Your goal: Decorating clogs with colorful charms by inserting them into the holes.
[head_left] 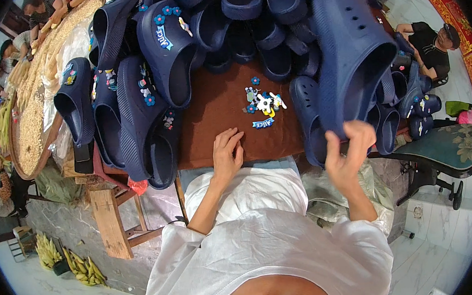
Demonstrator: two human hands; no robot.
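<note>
My right hand (pixel 348 151) grips the heel rim of a large navy clog (pixel 351 47) and holds it up above the right side of the brown table (pixel 217 121). My left hand (pixel 227 151) rests on the table's near edge with fingers loosely curled, holding nothing. A small heap of colourful shoe charms (pixel 263 104) lies on the brown surface just beyond my left hand. Navy clogs with charms fitted (pixel 162 47) are stacked to the left.
Several more navy clogs (pixel 247 17) are piled across the back and the right side (pixel 407 110). A round tray of pale food (pixel 31 120) stands at left. A person in black (pixel 432 46) sits at right, and a green padded chair (pixel 452 148) stands nearby.
</note>
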